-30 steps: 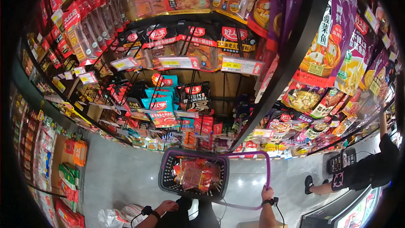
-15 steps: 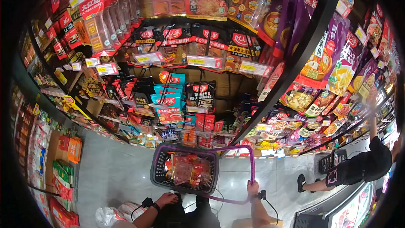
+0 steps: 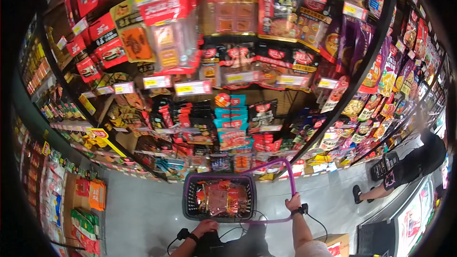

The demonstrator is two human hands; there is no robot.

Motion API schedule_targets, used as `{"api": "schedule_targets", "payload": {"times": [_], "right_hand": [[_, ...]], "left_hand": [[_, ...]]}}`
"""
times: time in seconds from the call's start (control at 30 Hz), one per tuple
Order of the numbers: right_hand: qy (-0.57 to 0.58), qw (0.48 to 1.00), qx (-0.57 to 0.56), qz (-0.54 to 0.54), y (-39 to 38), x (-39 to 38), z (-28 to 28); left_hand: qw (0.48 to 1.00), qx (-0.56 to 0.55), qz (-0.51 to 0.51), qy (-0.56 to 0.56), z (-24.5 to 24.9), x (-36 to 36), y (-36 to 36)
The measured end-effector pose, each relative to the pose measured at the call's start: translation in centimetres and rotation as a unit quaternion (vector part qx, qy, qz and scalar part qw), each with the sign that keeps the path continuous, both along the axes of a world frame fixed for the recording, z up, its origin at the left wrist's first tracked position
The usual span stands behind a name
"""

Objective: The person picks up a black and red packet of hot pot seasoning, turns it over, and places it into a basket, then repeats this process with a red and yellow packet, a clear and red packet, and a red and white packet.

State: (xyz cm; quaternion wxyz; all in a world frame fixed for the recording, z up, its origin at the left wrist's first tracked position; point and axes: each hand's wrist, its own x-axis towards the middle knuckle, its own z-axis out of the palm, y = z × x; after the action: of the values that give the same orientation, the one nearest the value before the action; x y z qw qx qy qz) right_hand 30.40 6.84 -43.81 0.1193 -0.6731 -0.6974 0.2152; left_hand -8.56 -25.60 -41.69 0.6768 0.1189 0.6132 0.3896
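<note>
A dark shopping basket (image 3: pixel 186 200) sits on the floor just ahead of my legs. Several red and clear packets of what looks like hotpot seasoning (image 3: pixel 224 200) lie heaped in it. Its purple handle (image 3: pixel 287 171) is folded out to the right. My right hand (image 3: pixel 293 202) is closed round the handle's outer bar. Close to the basket's near rim, my left hand (image 3: pixel 205 227) rests on my dark-clothed leg and holds nothing I can see. The fingers there look loosely extended.
Tall shelves hold hanging seasoning packets (image 3: pixel 231 126) in front. Low shelving with bags (image 3: pixel 96 195) stands at left. A person in dark clothes (image 3: pixel 419 159) stands at right beside another basket (image 3: pixel 383 166). A cardboard box (image 3: pixel 337 242) and a display case (image 3: pixel 409 223) are at lower right.
The view has shifted, so the shelves, basket and other person appear further right. My right hand keeps its hold on the handle; my left hand stays by my leg.
</note>
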Motion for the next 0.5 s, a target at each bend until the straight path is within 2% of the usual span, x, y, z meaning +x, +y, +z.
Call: {"api": "schedule_targets", "payload": {"times": [0.03, 0.1, 0.13, 0.17, 0.2, 0.23, 0.3, 0.33, 0.37, 0.47, 0.5], "right_hand": [[-0.011, 0.999, -0.030, -0.015, -0.8, -1.7, 0.4], [-0.083, 0.994, 0.035, -0.056, -2.8, -5.4, 0.5], [-0.120, 0.988, 0.064, -0.075, -4.1, -6.8, 0.6], [-0.114, 0.989, 0.035, -0.089, -4.8, -8.0, 1.2], [-0.136, 0.987, 0.027, -0.075, -5.8, -9.1, 1.5], [-0.155, 0.986, 0.021, -0.063, -6.4, -10.3, 1.8], [-0.189, 0.982, 0.001, -0.026, -8.0, -13.3, 3.4], [-0.164, 0.986, -0.009, 0.019, -8.5, -14.4, 3.0], [-0.140, 0.988, -0.019, 0.063, -8.8, -15.7, 2.8], [-0.078, 0.986, 0.012, 0.149, -10.0, -19.1, 1.2], [-0.071, 0.983, -0.012, 0.167, -10.4, -20.4, 1.6]], "left_hand": [[1.000, 0.014, -0.002, -0.010, 0.1, -2.0, -1.3], [0.998, 0.045, -0.003, -0.036, -0.2, -5.9, -3.2], [0.994, 0.057, 0.011, -0.090, -0.5, -7.9, -4.4], [0.987, 0.067, 0.024, -0.144, -1.0, -10.2, -5.8], [0.977, 0.081, 0.036, -0.194, 0.6, -11.8, -6.0], [1.000, 0.017, 0.021, -0.004, 2.2, -12.0, -6.5], [0.999, 0.034, 0.040, 0.008, 2.6, -14.5, -7.6], [0.998, 0.040, 0.049, 0.012, 2.7, -15.5, -8.4], [0.989, 0.096, 0.085, -0.077, 2.8, -16.6, -9.2], [0.995, 0.031, 0.091, 0.010, 3.9, -17.0, -9.2], [0.995, 0.039, 0.090, 0.003, 3.7, -17.0, -9.4]]}}
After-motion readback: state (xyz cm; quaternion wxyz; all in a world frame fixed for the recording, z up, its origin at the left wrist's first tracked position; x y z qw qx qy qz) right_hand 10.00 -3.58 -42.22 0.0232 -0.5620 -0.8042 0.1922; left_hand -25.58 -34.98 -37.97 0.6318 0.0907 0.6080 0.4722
